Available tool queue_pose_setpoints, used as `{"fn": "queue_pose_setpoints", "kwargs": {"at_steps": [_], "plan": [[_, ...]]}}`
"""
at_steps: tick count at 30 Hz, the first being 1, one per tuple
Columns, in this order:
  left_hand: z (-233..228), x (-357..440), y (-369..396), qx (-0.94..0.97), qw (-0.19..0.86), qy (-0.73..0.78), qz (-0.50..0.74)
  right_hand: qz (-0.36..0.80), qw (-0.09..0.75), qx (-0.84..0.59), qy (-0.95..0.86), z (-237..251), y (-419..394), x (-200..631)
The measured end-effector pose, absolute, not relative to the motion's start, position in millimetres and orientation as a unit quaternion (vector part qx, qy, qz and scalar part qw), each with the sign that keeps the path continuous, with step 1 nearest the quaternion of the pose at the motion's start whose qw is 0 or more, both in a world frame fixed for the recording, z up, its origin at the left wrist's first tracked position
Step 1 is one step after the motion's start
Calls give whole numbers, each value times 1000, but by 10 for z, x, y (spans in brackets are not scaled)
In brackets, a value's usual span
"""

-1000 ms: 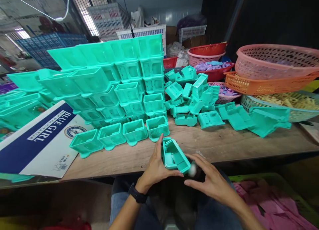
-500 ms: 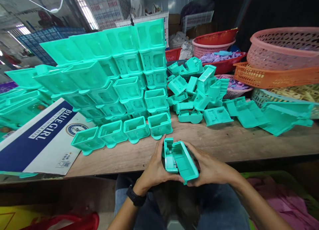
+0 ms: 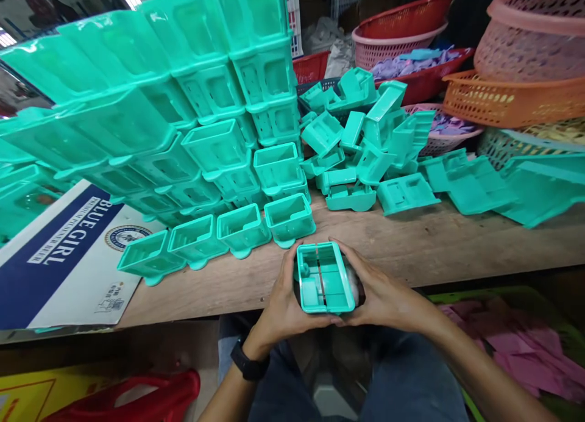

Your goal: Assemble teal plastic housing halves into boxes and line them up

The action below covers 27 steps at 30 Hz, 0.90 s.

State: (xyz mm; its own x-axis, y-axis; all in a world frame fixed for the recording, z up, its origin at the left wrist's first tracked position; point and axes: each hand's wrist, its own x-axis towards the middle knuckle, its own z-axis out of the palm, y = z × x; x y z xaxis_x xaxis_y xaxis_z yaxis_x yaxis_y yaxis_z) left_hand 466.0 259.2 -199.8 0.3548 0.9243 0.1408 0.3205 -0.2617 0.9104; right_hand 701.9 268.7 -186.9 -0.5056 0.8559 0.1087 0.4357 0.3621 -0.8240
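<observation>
In front of my lap, at the table's front edge, my left hand [image 3: 280, 303] grips the left half [image 3: 311, 293] of a green plastic box. The matching right half [image 3: 337, 286] is held by my right hand [image 3: 379, 297]. Both halves stand side by side, open tops up, with a thin dark gap between them. Small moulded details show inside the left half. Just beyond my hands, a row of several assembled green boxes [image 3: 244, 232] stands on the table, each with a rounded tab in front.
High stacks of green boxes [image 3: 269, 114] rise behind the row. Loose green half-shells [image 3: 324, 132] lie heaped to the right. A white and blue carton [image 3: 77, 269] leans at left. Baskets [image 3: 516, 99] of small parts stand at back right; pink pieces [image 3: 525, 349] lie below the table.
The two halves, tilted and out of line before, are now lined up nearly edge to edge. My hands have levelled them, and the view has tipped lower.
</observation>
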Motion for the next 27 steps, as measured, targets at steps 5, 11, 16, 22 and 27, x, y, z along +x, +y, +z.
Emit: {"fn": "queue_pose_setpoints", "kwargs": {"at_steps": [5,11,16,22,27], "plan": [[-1961,4668,2607,703,428,442,358,371,296,-400,-784,-1841,2693,6999],[-1927,4687,2622,706,423,453,342,368,293,-372,-801,-1841,2720,7034],[-1921,4677,2613,703,431,450,342,356,296,-372,-805,-1922,2714,7039],[-1962,4655,2629,719,413,434,354,338,311,-345,-819,-1947,2722,7043],[-1988,4652,2622,721,406,424,367,325,302,-323,-836,-1982,2746,7063]]}}
